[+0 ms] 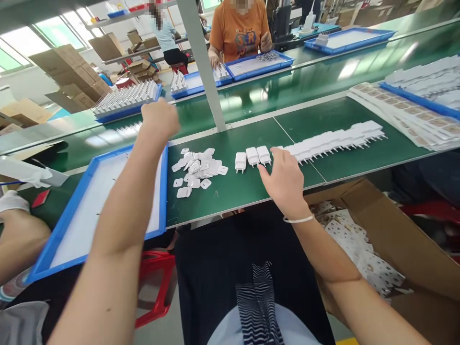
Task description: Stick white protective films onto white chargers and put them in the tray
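My left hand (160, 120) reaches forward over the back edge of the bench, close to a tray of white pronged pieces. It looks closed, slightly blurred, with its fingertips turned away, so anything in them is hidden. My right hand (286, 181) rests at the left end of a long row of white plug chargers (334, 141). Its thumb stands apart from the fingers, which touch or hover over the nearest chargers. Just left of it are a few separate chargers (252, 156), prongs toward me. A loose pile of small white square covers (201, 165) lies farther left.
A blue-rimmed tray (163, 191) sits at my left, beside another person's arm (21, 235). Beyond the post (203, 62) runs a green conveyor (251, 96) with the pronged-piece tray (124, 103). Sticker sheets (406, 115) lie right; a carton (381, 230) stands below. A co-worker (239, 28) sits opposite.
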Demonstrator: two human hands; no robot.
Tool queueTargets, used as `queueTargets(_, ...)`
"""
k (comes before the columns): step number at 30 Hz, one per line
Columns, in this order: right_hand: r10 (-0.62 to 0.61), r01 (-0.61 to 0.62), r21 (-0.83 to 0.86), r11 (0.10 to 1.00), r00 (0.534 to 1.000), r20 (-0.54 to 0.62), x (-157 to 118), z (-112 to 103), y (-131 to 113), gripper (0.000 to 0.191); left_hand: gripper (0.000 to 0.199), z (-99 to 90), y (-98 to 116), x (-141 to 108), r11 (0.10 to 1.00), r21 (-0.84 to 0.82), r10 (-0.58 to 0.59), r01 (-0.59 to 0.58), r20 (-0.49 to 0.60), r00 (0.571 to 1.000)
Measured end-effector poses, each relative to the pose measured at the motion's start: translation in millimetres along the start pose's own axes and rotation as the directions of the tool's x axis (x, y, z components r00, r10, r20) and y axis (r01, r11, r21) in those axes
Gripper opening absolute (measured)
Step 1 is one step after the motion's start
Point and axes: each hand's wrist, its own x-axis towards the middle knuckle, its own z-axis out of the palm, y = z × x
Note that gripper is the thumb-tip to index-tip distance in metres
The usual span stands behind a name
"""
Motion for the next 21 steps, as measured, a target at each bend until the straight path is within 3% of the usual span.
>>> queueTargets(2,0.058,-0.047,-0.145,0.988,0.996,0.072,24,11,-16,0.046,0.021,-7.2,43,-11,0.997,0.058,-0.058,0.061,-0.041,0.997)
queueTargets(3,0.092,-0.069,-0.192,0.979,0.989,0.115,34,16,-22,0.049,0.018,-8.1,65,-22,1.000,0.015,-0.015,0.016,-0.056,0.998)
queueTargets(5,0.155,-0.107,-0.247,0.963,0.971,0.182,48,27,-30,0.051,0.021,-3.7,101,-52,0.959,-0.265,0.099,-0.102,-0.024,0.995)
queueTargets(7,0.193,-0.131,-0.271,0.953,0.957,0.215,54,37,-31,0.051,0.025,7.6,122,-88,0.798,-0.587,0.168,-0.137,-0.002,0.986)
queueTargets(9,0.209,-0.143,-0.282,0.949,0.953,0.220,56,45,-28,0.053,0.029,22.7,126,-123,0.618,-0.785,0.149,-0.036,0.071,0.986)
queueTargets(11,0.221,-0.153,-0.289,0.945,0.951,0.218,58,49,-23,0.057,0.031,37.9,120,-153,0.481,-0.872,0.070,0.087,0.138,0.988)
queueTargets(15,0.221,-0.160,-0.277,0.947,0.953,0.205,59,46,-15,0.067,0.031,56.7,104,-193,0.339,-0.898,-0.159,0.282,0.241,0.958)
queueTargets(17,0.137,-0.110,-0.178,0.978,0.980,0.146,49,39,-13,0.073,0.029,60.0,101,-207,0.280,-0.901,-0.253,0.331,0.264,0.931)
queueTargets(19,-0.039,0.039,0.022,0.999,0.999,-0.001,27,30,-14,0.080,0.029,62.0,104,-217,0.213,-0.917,-0.305,0.337,0.265,0.915)
queueTargets(21,-0.195,0.234,0.217,0.948,0.963,-0.188,-5,24,-17,0.085,0.041,64.8,111,-225,0.138,-0.936,-0.303,0.323,0.271,0.914)
